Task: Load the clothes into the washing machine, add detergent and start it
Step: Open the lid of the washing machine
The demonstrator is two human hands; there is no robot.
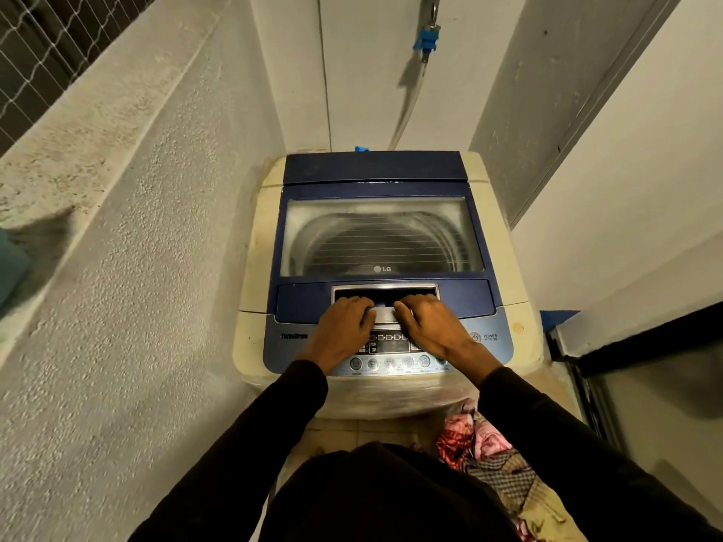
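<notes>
Where the frame is nearest, at lower right, a heap of clothes [493, 459] in pink, red and checked fabric lies on the tiled floor, just beside the front of the washing machine [258, 244] and partly hidden behind the person's dark right sleeve [547, 436]. Both sleeves reach up from the bottom edge toward the centre. Left hand [344, 330] and right hand [430, 324] lie over the control panel [489, 346], covering much of its display and buttons; the fingers of both curl onto the silver lid handle [385, 314] at the recess in the blue lid [375, 170], gripping it from either side. Lid is down; through its clouded window [379, 236] the ribbed drum is visible, contents not discernible. Machine body is cream, yellowed, with a blue top; a power button sits at the panel's right. Rough plastered wall [137, 248] closes in along the left, with wire mesh at upper left. Behind the machine, at upper centre, a blue tap fitting [426, 41] and a hose [410, 103] hang on the white wall.
</notes>
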